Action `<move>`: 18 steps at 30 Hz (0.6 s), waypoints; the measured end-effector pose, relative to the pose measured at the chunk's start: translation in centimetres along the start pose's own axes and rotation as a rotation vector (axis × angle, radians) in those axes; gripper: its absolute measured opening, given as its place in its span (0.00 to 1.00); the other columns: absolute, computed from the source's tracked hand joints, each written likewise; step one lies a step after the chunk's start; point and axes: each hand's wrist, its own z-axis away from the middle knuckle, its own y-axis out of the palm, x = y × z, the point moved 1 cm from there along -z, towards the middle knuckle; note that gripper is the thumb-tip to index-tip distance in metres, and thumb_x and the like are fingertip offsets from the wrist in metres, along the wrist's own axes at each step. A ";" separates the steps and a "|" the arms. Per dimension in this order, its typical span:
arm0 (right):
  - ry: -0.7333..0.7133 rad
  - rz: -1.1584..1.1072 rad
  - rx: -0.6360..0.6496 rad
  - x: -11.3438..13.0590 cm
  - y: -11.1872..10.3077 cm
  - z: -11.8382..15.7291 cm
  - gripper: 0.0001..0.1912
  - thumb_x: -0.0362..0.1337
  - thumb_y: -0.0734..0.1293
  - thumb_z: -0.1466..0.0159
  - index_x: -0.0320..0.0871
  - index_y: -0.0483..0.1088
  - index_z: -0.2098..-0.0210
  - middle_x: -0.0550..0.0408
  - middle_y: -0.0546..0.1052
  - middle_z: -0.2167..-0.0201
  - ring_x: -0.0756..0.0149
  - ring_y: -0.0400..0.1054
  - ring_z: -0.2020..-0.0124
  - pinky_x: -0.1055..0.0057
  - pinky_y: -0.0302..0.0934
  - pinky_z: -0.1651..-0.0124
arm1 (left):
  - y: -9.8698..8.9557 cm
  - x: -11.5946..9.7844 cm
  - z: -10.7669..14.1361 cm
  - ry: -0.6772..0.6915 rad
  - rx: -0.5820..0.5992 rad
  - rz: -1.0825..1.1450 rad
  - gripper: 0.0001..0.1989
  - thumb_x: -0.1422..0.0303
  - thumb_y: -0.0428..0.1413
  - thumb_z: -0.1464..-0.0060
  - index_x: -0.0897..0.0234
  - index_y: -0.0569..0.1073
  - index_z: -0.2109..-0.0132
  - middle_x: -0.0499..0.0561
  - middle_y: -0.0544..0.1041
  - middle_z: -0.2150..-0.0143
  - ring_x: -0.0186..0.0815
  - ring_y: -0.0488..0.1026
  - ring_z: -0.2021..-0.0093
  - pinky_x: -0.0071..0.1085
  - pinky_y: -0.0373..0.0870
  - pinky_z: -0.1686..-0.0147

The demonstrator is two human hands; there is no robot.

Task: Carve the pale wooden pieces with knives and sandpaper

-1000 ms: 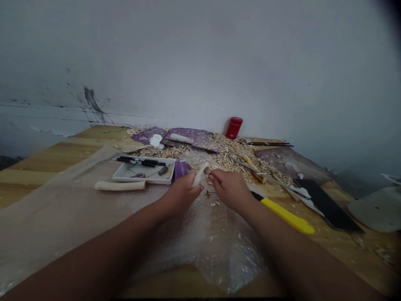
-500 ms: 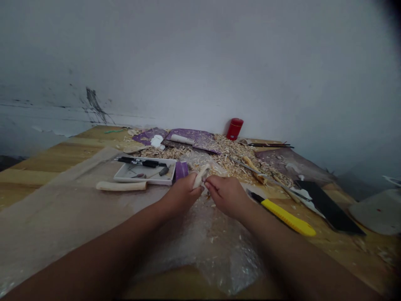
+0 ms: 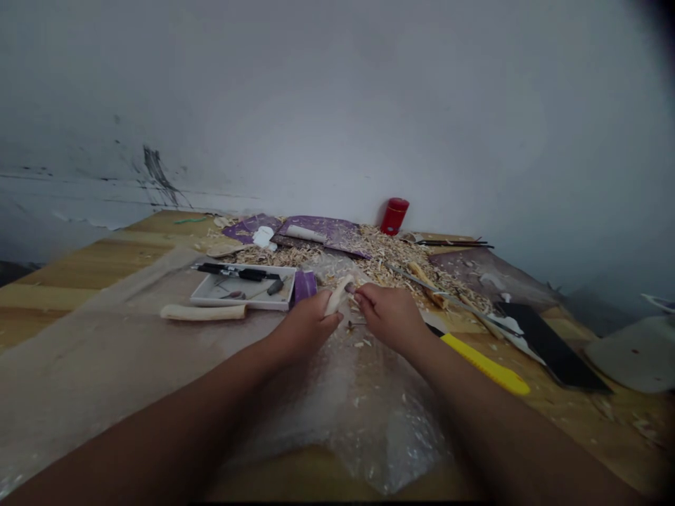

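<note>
a pale wooden piece (image 3: 335, 301) sits above the plastic sheet (image 3: 363, 414), clasped in the curled fingers of the left hand (image 3: 306, 322). the right hand (image 3: 389, 316) pinches a small greyish tip (image 3: 350, 287) by the piece's upper end; whether they touch, i cannot tell. just left is a purple block (image 3: 304, 284), then a white tray (image 3: 207, 294) with a wooden stick (image 3: 203, 312) before it. a yellow-handled knife (image 3: 485, 363) lies to the right, wood shavings (image 3: 380, 249) beyond.
</note>
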 end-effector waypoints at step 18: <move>0.022 -0.018 0.003 -0.1 0.2 0.0 0.13 0.38 0.54 0.38 0.43 0.67 0.70 0.56 0.74 0.76 0.70 0.65 0.75 0.74 0.44 0.74 | -0.1 0.0 -0.1 -0.019 -0.008 -0.040 0.11 0.67 0.46 0.51 0.64 0.65 0.60 0.51 0.72 0.67 0.36 0.68 0.66 0.29 0.61 0.68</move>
